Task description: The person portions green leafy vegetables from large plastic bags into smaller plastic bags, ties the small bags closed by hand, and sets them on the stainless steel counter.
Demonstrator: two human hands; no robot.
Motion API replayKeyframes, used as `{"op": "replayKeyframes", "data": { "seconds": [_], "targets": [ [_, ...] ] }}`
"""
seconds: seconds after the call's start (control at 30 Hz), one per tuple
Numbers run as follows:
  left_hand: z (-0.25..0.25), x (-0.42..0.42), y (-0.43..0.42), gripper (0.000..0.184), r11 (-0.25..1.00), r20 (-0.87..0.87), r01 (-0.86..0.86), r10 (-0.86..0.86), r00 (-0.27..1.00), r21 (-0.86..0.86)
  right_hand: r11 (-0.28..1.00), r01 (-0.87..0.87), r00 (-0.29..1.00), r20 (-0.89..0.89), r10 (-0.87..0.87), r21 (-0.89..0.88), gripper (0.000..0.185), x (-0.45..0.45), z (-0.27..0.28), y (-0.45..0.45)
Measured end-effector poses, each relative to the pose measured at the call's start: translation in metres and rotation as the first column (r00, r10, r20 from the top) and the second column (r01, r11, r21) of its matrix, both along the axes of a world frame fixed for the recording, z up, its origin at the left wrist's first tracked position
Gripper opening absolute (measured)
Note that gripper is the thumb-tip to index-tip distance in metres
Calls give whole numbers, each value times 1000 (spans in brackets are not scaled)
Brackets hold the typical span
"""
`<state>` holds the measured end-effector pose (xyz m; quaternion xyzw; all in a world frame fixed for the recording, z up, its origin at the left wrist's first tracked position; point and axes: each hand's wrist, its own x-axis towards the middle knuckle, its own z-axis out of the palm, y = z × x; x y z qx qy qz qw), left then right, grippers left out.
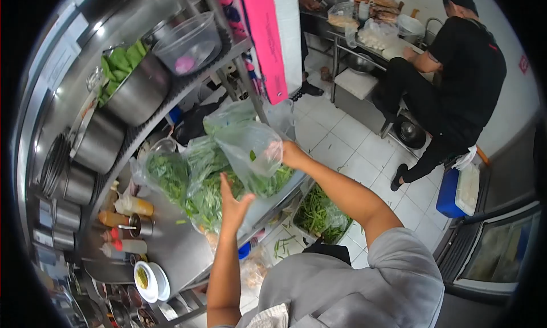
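Note:
Leafy greens (pixel 208 200) lie in clear plastic bags on the steel counter (pixel 171 225) in front of me. My left hand (pixel 232 205) is at the near side of the greens, thumb and fingers apart, with nothing visibly held. At the far right of the pile, my right hand (pixel 289 155) grips the edge of a clear plastic bag (pixel 250 146); its fingers show hazily through the film. A few green leaves are inside that bag. Another bag of greens (pixel 165 171) sits to the left.
A crate of cut green stems (pixel 322 211) stands on the tiled floor. Steel pots (pixel 137 91) and a clear tub (pixel 188 43) line the shelf. Squeeze bottles (pixel 134 205) and white bowls (pixel 152 279) stand on the counter. A co-worker in black (pixel 461 72) is at the back table.

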<state>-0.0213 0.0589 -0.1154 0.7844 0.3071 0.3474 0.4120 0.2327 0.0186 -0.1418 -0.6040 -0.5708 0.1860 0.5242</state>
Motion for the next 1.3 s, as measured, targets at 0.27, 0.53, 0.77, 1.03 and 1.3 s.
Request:
{"op": "replayKeyframes", "data": {
  "seconds": [0.27,0.53,0.77,1.03,1.3],
  "targets": [
    [-11,69,-1,55,962,-407,-214,265,874,167,970,180,953,-215,-214,-164,32,-34,-20,13],
    [-44,95,-5,20,838,-488,-226,485,726,497,955,198,820,-496,-285,-220,42,-51,-22,15],
    [-52,102,-15,18,781,-230,-192,394,890,594,939,119,743,-598,-299,-322,28,-61,-25,-1],
    [-83,90,5,19,754,-158,-241,414,897,611,999,-35,814,-581,6,-38,40,-41,-14,-5],
    [-54,90,-5,32,872,-1,-413,428,904,261,904,-146,889,-454,-57,-401,38,-36,-16,39]
  ]
}}
